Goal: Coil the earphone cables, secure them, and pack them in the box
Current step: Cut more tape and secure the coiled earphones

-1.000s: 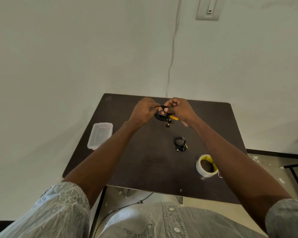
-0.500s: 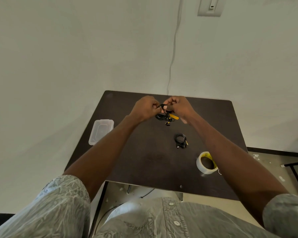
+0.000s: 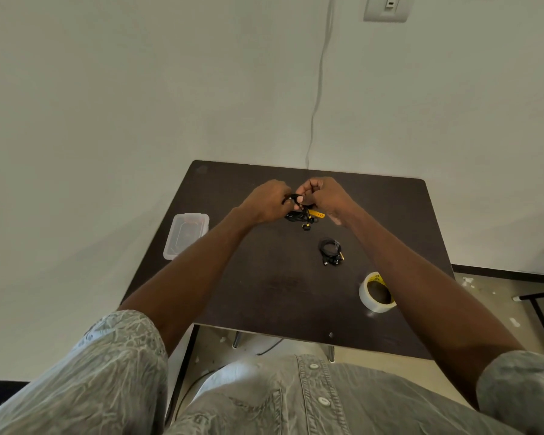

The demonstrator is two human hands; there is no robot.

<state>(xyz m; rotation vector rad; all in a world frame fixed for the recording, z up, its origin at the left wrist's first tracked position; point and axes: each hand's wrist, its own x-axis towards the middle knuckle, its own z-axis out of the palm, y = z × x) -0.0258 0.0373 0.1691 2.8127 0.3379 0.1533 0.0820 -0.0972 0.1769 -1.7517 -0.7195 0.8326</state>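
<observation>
Both hands are raised over the far half of the dark brown rectangular table (image 3: 264, 296), close together, working on 1 bundle; the left hand (image 3: 266, 204) has its fingers curled in around the black coiled earphone cable with a yellow tag (image 3: 302, 215), and the right hand (image 3: 322, 196) pinches the upper strand of the same coil between thumb and bent fingers; the coil hangs between the 2 hands, just above the tabletop, with a small earbud end dangling below it.

A second black earphone cable, already wound into a small loop (image 3: 331, 251), lies on the table nearer the person, well apart from the hands; whether it is fastened I cannot tell. A white roll of adhesive tape with a yellow inner label (image 3: 377, 293) sits near the table's right front edge; the clear plastic rectangular box with a lid on it (image 3: 186, 235) stands at the left edge, away from both cables, and I see nothing packed in it.

My reading is that the step in hand is finishing the coil of this cable, perhaps tucking the last turn; packing has not begun. The next move would call for keeping the loops pinched with 1 hand so they do not spring apart, while the other fetches tape from the roll to bind them; after that the lid has to come off.
</observation>
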